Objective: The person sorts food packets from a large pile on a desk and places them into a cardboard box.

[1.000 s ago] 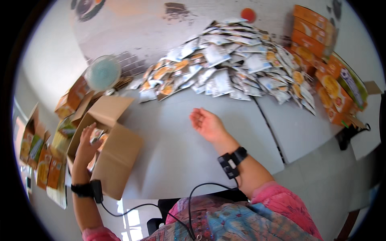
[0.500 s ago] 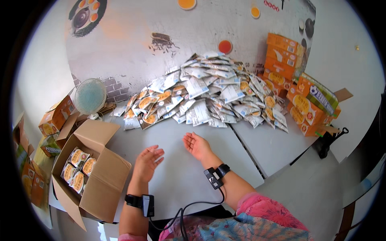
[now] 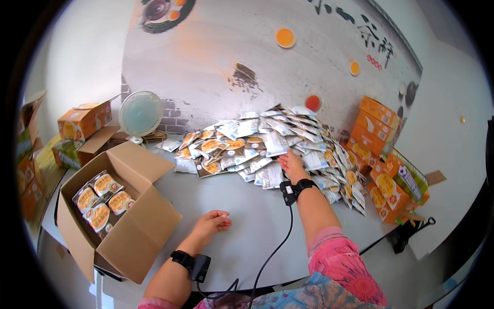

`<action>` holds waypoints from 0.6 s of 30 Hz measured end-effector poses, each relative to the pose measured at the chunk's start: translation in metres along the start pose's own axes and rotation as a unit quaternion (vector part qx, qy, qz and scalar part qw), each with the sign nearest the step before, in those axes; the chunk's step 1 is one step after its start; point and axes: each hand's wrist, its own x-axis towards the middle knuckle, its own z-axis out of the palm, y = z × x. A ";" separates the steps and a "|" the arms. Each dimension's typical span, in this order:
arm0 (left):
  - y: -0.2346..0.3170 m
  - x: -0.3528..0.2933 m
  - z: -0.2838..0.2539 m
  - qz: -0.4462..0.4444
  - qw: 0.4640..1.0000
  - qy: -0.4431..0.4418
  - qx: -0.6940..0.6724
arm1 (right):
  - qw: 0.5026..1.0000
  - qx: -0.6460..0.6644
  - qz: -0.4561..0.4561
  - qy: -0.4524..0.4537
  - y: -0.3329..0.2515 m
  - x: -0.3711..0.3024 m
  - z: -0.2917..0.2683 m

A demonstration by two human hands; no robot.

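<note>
A large heap of flat sealed packets, white on one side and brown with an orange food picture on the other, lies along the back of the grey table. My right hand reaches to the front of the heap, its fingertips at the lower corner of a white packet; its fingers are partly apart, and no firm grip shows. My left hand hovers above the table with loosely bent fingers and nothing in it. To its left an open cardboard box holds several round-topped food packs.
Orange cartons are stacked at the back right, with more cartons at the far left. A small pale-green fan stands behind the box. A black cable links the devices on my wrists.
My right hand has gone forward to the heap. My left hand has drawn back and turned inward, its fingers bending more. The view has shifted, so the scene sits lower.
</note>
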 end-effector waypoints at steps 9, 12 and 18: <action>-0.004 0.003 -0.002 -0.008 1.000 0.010 0.003 | 0.998 -0.027 -0.015 -0.055 -0.012 0.017 0.005; -0.004 0.005 -0.001 -0.012 1.000 0.005 -0.004 | 0.995 0.039 -0.058 -0.075 -0.013 0.010 0.006; 0.000 0.004 0.002 -0.019 1.000 0.004 -0.019 | 0.971 0.198 -0.086 -0.103 -0.009 -0.044 0.029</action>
